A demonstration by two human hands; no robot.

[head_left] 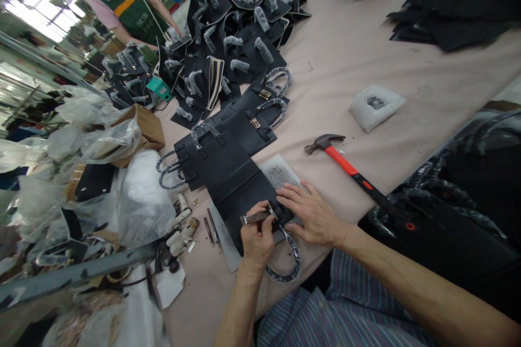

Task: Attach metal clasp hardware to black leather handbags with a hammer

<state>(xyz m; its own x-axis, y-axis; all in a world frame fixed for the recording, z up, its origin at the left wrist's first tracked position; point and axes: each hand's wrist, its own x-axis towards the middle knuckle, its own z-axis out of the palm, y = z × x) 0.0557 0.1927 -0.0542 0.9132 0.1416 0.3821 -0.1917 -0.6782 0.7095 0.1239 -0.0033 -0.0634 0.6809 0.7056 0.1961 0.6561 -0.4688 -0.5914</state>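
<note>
1. Table [337, 76], pale pink, holds a black leather handbag [232, 190] lying flat on a grey pad [280, 171].
2. Hands sit close but apart: right hand [311, 214] presses flat on the bag; left hand [256, 241] grips a small metal tool [254, 218] at the bag's plastic-wrapped handle [287, 257].

We sit at six o'clock at a long table [337, 81] covered in pale pink cloth. Straight ahead at twelve o'clock lies a heap of black handbags [240, 38], their handles wrapped in plastic. A row of finished-looking black bags [232, 168] runs from there toward us, the nearest on a grey mat [279, 171]. At three o'clock we have a red-handled hammer [331, 154], and at two o'clock a white block [376, 108]. Black cloth [451, 11] lies at one o'clock. At nine o'clock sit plastic bags [142, 200] and a cardboard box [142, 135], with two thin metal tools [211, 230] nearer us.
</note>
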